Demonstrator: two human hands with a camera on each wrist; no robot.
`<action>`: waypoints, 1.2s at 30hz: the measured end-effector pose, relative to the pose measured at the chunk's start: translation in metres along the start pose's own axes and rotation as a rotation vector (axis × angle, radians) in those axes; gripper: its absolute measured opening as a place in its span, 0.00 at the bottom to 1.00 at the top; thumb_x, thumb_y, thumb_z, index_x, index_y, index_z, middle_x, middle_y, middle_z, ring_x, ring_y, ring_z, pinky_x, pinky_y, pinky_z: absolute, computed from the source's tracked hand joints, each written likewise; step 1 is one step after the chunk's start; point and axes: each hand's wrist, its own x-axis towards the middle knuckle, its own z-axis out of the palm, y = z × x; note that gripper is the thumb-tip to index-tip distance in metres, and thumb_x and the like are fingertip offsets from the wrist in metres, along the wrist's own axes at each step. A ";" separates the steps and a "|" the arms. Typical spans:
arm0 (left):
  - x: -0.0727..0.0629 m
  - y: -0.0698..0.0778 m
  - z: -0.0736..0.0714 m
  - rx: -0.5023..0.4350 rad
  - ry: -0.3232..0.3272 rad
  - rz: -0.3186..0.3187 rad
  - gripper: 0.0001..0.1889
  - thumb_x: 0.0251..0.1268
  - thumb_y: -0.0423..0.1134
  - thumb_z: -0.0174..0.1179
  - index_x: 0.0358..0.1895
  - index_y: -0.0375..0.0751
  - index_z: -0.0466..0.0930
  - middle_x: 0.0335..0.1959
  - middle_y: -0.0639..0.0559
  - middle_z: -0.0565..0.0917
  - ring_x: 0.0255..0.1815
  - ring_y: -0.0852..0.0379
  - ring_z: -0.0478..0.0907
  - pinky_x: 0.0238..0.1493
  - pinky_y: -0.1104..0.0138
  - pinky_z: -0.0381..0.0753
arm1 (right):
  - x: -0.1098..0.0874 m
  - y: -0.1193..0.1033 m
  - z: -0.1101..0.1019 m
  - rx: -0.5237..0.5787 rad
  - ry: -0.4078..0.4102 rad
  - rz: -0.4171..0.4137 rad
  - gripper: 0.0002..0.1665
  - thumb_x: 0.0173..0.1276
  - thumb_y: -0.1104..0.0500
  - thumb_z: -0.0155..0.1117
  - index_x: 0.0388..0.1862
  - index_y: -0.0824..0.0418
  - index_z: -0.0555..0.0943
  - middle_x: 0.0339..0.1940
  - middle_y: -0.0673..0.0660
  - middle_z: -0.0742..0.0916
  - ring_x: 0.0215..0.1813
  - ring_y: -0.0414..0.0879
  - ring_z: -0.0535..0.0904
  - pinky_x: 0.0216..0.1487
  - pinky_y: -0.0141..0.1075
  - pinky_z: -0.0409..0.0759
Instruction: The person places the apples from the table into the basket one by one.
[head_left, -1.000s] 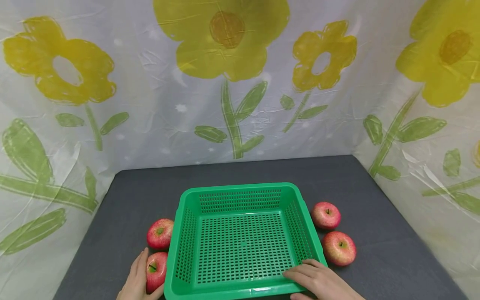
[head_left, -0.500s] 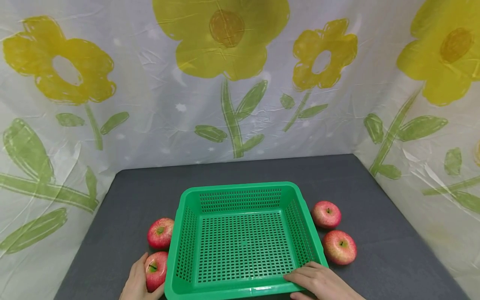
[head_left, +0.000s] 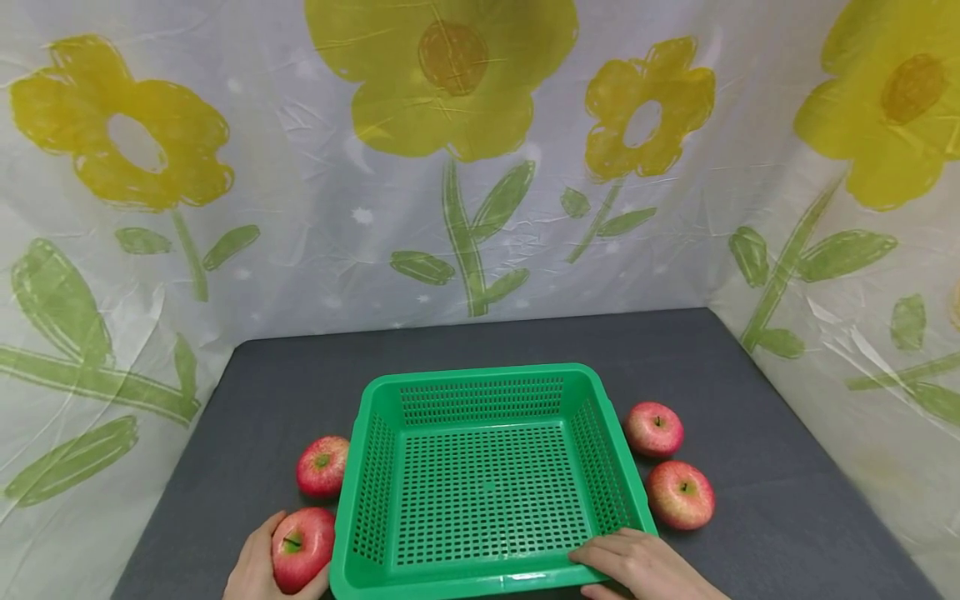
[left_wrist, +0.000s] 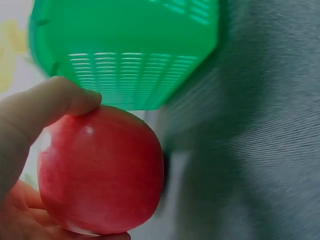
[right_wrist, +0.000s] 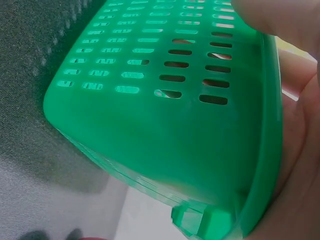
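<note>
My left hand point(head_left: 255, 567) grips a red apple point(head_left: 303, 550) beside the near left corner of a green plastic basket point(head_left: 491, 583). In the left wrist view the thumb lies on one side of the apple point(left_wrist: 102, 170) and the fingers curl round the other, with the basket wall point(left_wrist: 125, 30) close beyond. My right hand point(head_left: 637, 562) holds the basket's near rim towards the right corner. Seen from the right wrist, the thumb is outside the basket wall point(right_wrist: 150, 130) and the fingers reach over the rim to the inside. Nothing lies in the basket.
Another apple point(head_left: 322, 467) sits against the basket's left side, behind the held one. Two more apples, one farther back point(head_left: 653, 429) and one nearer point(head_left: 680, 495), stand along its right side. Flower-printed cloth walls point(head_left: 315, 192) border the dark table point(head_left: 285, 375) at the back and sides.
The left hand has closed round the near left apple and lifted it slightly, shifting it a little left and towards me. The right hand has stayed on the basket rim.
</note>
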 end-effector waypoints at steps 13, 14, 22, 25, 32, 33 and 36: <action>0.015 0.035 -0.051 -0.070 0.261 0.163 0.43 0.31 0.46 0.78 0.55 0.30 0.69 0.46 0.37 0.75 0.41 0.42 0.72 0.37 0.42 0.77 | 0.000 0.001 -0.001 0.052 -0.010 0.020 0.13 0.60 0.56 0.67 0.44 0.52 0.80 0.37 0.40 0.82 0.38 0.30 0.77 0.36 0.24 0.75; 0.018 0.039 -0.055 -0.081 0.263 0.199 0.43 0.31 0.46 0.78 0.56 0.31 0.69 0.47 0.38 0.75 0.42 0.43 0.72 0.36 0.45 0.79 | 0.000 0.001 -0.001 0.053 -0.009 0.016 0.13 0.60 0.56 0.67 0.44 0.52 0.80 0.37 0.40 0.82 0.38 0.30 0.77 0.36 0.24 0.75; 0.039 0.074 -0.067 -0.133 0.184 0.469 0.45 0.33 0.45 0.79 0.60 0.34 0.67 0.52 0.43 0.73 0.46 0.51 0.71 0.33 0.59 0.81 | 0.000 0.002 0.001 0.058 0.004 0.008 0.14 0.57 0.57 0.69 0.43 0.53 0.80 0.36 0.40 0.81 0.37 0.29 0.76 0.37 0.22 0.74; 0.048 0.088 -0.065 -0.168 0.125 0.547 0.44 0.35 0.45 0.78 0.60 0.35 0.66 0.53 0.46 0.73 0.47 0.53 0.71 0.32 0.59 0.82 | 0.000 0.002 0.000 0.063 0.000 0.015 0.14 0.57 0.57 0.69 0.43 0.53 0.80 0.36 0.39 0.81 0.37 0.29 0.76 0.36 0.22 0.74; 0.070 0.114 -0.050 -0.214 -0.034 0.681 0.42 0.39 0.42 0.77 0.60 0.33 0.65 0.54 0.46 0.71 0.48 0.52 0.71 0.29 0.69 0.81 | -0.001 0.001 0.000 0.056 0.001 0.021 0.14 0.58 0.57 0.69 0.44 0.52 0.80 0.37 0.39 0.81 0.38 0.29 0.76 0.37 0.23 0.75; 0.073 0.117 -0.047 -0.206 -0.053 0.696 0.42 0.39 0.42 0.76 0.60 0.34 0.65 0.54 0.47 0.71 0.48 0.52 0.71 0.30 0.68 0.81 | -0.001 0.001 0.000 0.057 0.000 0.025 0.14 0.58 0.57 0.69 0.44 0.52 0.80 0.37 0.39 0.81 0.38 0.29 0.76 0.38 0.23 0.75; 0.082 0.126 -0.037 -0.196 -0.120 0.724 0.42 0.39 0.42 0.76 0.60 0.34 0.64 0.53 0.47 0.71 0.47 0.52 0.72 0.32 0.67 0.81 | -0.001 0.000 0.001 0.062 0.005 0.016 0.14 0.58 0.57 0.68 0.44 0.52 0.80 0.38 0.39 0.81 0.39 0.30 0.77 0.38 0.23 0.75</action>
